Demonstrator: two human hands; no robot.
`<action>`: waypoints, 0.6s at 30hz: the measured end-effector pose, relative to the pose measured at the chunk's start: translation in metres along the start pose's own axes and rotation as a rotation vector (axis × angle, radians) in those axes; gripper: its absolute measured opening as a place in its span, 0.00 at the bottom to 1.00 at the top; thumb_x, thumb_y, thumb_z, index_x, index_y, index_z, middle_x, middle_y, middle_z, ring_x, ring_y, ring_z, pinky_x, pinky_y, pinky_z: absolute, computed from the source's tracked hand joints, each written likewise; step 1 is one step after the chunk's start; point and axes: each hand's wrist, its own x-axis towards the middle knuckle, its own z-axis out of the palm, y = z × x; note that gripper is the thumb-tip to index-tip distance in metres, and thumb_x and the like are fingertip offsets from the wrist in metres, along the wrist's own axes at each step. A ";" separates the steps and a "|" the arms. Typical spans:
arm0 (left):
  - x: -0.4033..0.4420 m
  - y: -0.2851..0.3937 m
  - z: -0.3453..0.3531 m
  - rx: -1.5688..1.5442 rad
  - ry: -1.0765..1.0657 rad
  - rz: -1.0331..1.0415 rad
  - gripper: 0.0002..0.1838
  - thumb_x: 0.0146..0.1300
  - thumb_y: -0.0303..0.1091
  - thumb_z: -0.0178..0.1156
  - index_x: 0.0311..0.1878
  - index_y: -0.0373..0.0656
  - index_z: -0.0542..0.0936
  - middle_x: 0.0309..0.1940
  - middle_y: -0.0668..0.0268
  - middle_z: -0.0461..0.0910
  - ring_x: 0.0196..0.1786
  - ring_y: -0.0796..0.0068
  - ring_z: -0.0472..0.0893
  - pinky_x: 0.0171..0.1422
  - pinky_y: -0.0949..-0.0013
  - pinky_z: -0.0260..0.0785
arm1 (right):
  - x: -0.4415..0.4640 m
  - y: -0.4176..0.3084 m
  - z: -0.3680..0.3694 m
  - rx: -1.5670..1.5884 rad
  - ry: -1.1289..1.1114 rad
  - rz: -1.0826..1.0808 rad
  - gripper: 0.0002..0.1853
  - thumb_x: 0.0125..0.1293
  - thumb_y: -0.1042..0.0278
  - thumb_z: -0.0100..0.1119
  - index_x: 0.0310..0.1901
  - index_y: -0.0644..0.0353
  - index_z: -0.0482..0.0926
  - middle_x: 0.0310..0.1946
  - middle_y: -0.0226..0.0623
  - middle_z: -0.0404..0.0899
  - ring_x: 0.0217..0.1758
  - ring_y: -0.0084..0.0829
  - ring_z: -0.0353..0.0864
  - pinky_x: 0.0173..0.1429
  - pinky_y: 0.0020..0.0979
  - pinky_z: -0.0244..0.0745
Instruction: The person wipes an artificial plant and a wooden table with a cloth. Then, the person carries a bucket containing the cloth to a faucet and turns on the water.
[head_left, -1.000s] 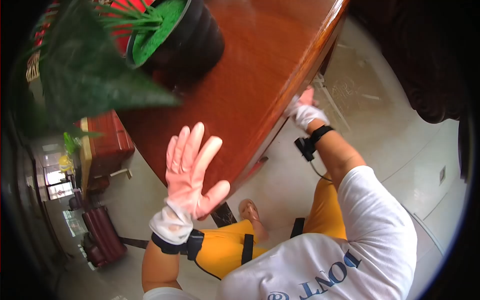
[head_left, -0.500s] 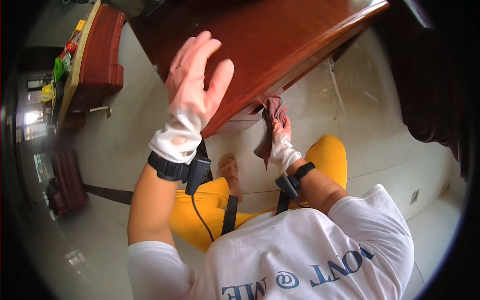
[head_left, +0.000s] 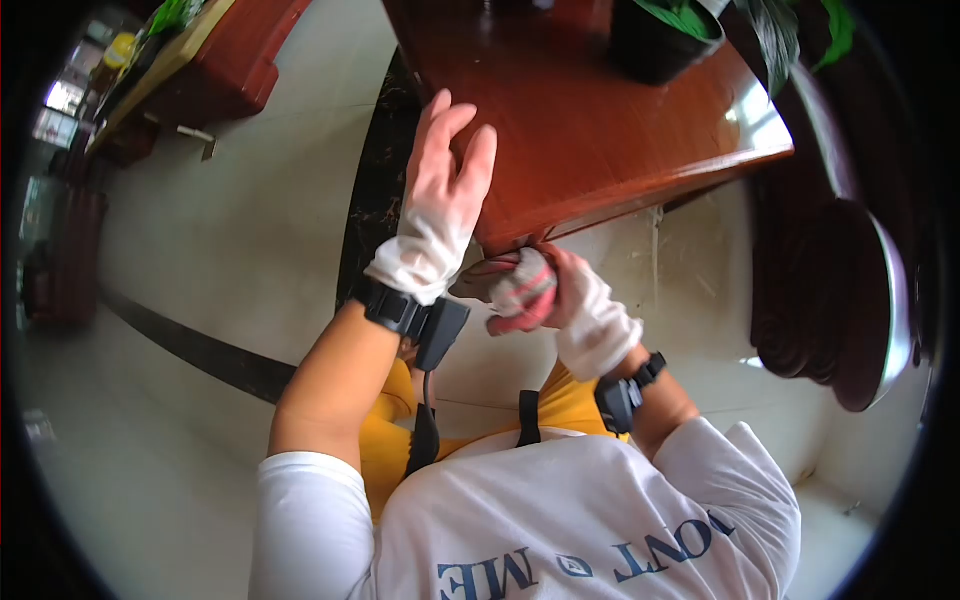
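Observation:
My right hand [head_left: 568,282], in a thin whitish glove, is wrapped round a bunched grey-and-red striped cloth [head_left: 524,290]. The cloth is at the near corner of a glossy reddish-brown wooden table [head_left: 600,150], just under its top edge, and looks slightly blurred. With fingers stretched out, my left hand [head_left: 450,175] is at the table's left edge, in a similar glove. Whether its fingers touch the wood, I cannot tell. Nothing is held in it.
A black plant pot [head_left: 665,40] with green leaves stands on the far part of the table. Dark carved furniture [head_left: 820,300] is at the right. Another reddish wooden piece [head_left: 225,60] stands at the upper left. A dark patterned strip [head_left: 372,170] crosses the pale tiled floor [head_left: 240,200].
The view has shifted, bringing the plant pot into sight. My right hand has brought the cloth, which hung down before, bunched up to the table's near corner. My left hand stays open, its fingers slightly lower.

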 end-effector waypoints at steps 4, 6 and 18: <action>-0.035 -0.025 -0.059 -0.308 0.054 -0.582 0.28 0.76 0.51 0.55 0.65 0.35 0.76 0.68 0.55 0.74 0.63 0.63 0.77 0.72 0.65 0.66 | -0.028 -0.010 -0.032 0.470 0.156 -0.079 0.23 0.67 0.66 0.65 0.60 0.68 0.77 0.52 0.44 0.85 0.57 0.36 0.84 0.65 0.32 0.76; -0.043 -0.030 -0.081 -0.489 0.136 -0.781 0.40 0.72 0.63 0.54 0.72 0.37 0.69 0.71 0.53 0.71 0.69 0.58 0.75 0.76 0.60 0.63 | -0.044 -0.077 -0.062 0.200 0.016 -0.020 0.22 0.78 0.61 0.50 0.63 0.70 0.75 0.57 0.44 0.83 0.60 0.32 0.81 0.69 0.32 0.73; -0.071 0.057 -0.034 -0.385 0.111 -0.096 0.48 0.43 0.25 0.75 0.73 0.50 0.71 0.74 0.50 0.63 0.71 0.50 0.73 0.69 0.61 0.70 | 0.051 -0.058 -0.116 0.255 0.117 -0.159 0.33 0.79 0.41 0.44 0.62 0.68 0.76 0.60 0.45 0.79 0.58 0.37 0.81 0.63 0.35 0.76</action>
